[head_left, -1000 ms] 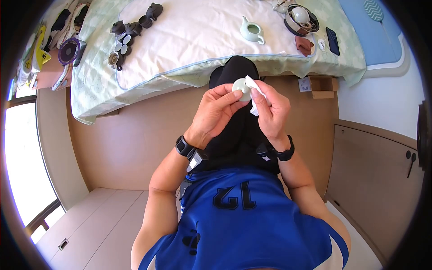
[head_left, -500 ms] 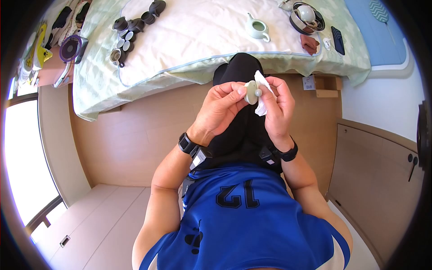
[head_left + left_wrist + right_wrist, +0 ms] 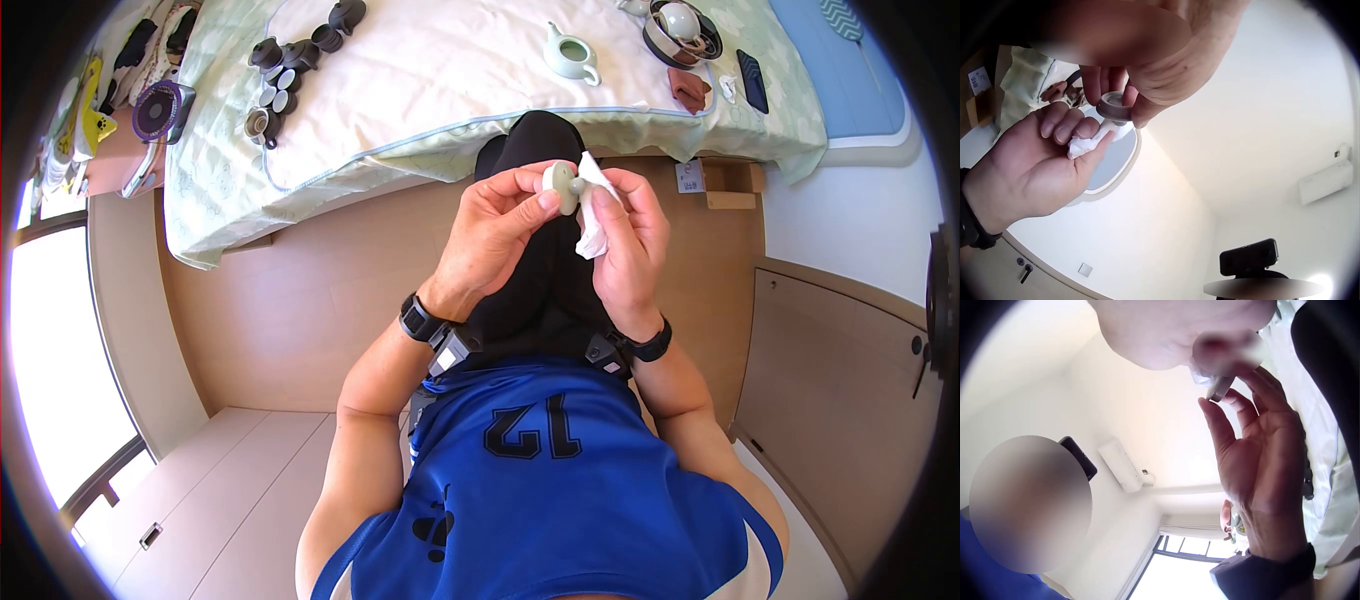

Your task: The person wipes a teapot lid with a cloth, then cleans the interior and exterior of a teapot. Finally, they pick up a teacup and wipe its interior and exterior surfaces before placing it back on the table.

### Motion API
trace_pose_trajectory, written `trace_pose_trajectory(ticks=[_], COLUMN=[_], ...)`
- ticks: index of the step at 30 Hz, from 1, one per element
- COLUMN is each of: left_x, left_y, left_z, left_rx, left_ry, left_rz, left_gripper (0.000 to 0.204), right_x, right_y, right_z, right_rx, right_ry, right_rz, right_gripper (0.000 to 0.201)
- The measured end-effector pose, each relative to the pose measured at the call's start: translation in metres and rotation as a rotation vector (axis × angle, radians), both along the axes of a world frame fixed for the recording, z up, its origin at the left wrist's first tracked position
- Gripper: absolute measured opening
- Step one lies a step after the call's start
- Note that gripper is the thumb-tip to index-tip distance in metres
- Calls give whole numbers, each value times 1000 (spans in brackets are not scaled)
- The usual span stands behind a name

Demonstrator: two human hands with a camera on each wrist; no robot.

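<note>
My left hand pinches a small round pale-green teapot lid by its edge, between thumb and fingers. The lid is tipped on edge, its knob pointing at my right hand. That hand grips a crumpled white tissue, with thumb and fingers right at the knob. Seen from the left wrist, the lid's hollow underside faces away from the tissue. A pale-green teapot without a lid stands on the bed beyond my knees.
Dark teapots and several small cups stand on the bed's left side. To the right are a round dark container holding pale ware, a brown cloth, a white scrap and a phone. An open wooden drawer sits below.
The lid has turned from showing its face to standing more on edge, its knob now toward the tissue. Both hands have shifted slightly right in the head view.
</note>
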State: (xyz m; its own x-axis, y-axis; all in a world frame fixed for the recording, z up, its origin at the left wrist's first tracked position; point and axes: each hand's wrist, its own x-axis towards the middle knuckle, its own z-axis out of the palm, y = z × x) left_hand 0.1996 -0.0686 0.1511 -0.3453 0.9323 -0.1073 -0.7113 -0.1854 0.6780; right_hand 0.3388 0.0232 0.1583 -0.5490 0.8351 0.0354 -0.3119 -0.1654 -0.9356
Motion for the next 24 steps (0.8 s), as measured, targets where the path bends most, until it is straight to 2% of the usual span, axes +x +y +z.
trace_pose_trajectory(ticks=[5,7,10,14,17,20,24], left_x=[-1,-4,-6,-8,-4,-5,-6], left_y=[-1,-3,-4,-5,-3,-1,-3], left_z=[-5,-5,-9,-16,-2,-9,-10], left_rx=[-1,-9,33,40,-31,-35,-34], left_ry=[-29,-5,-119,-193,-156,-152,-265], left_rz=[-31,-61,-90,-85,-70,-64,-54], left_gripper=[10,10,10,28,42,45,41], right_x=[-2,-1,-3,-6,-5,-4,3], right_y=[1,4,8,7,1,4,5], right_z=[5,5,3,3,8,4,1], right_rx=[254,200,119,55,545,804,615], right_ry=[-126,-100,-73,-73,-284,-270,-303], right_rz=[-41,4,61,81,-21,46,105], right_gripper=[19,20,21,19,16,14,15])
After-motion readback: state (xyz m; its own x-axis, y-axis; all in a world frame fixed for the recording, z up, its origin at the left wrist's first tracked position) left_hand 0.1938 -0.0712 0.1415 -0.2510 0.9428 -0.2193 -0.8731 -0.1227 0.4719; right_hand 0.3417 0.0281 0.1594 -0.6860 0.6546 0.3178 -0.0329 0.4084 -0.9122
